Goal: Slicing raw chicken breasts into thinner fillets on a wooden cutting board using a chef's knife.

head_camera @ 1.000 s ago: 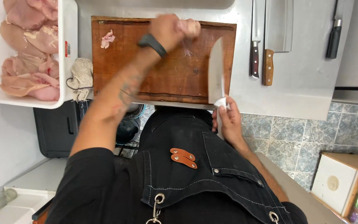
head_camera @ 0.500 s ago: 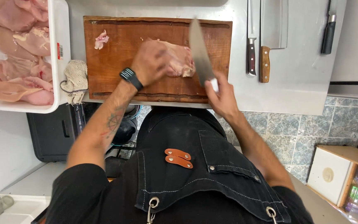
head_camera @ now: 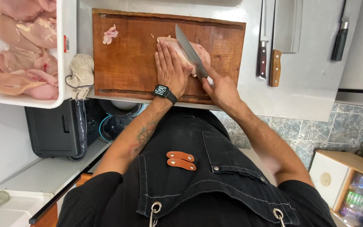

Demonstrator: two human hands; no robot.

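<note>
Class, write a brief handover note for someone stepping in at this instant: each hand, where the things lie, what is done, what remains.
Left hand: flat on the chicken piece, pinning it to the wooden cutting board.
Right hand: grips the knife, blade laid against the piece.
A small scrap lies at the board's far corner.
The white tray of raw chicken sits beside the board.
No finished cut visible; this piece remains.

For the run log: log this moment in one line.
left hand: flat on chicken | right hand: holds knife | board: under chicken
</note>
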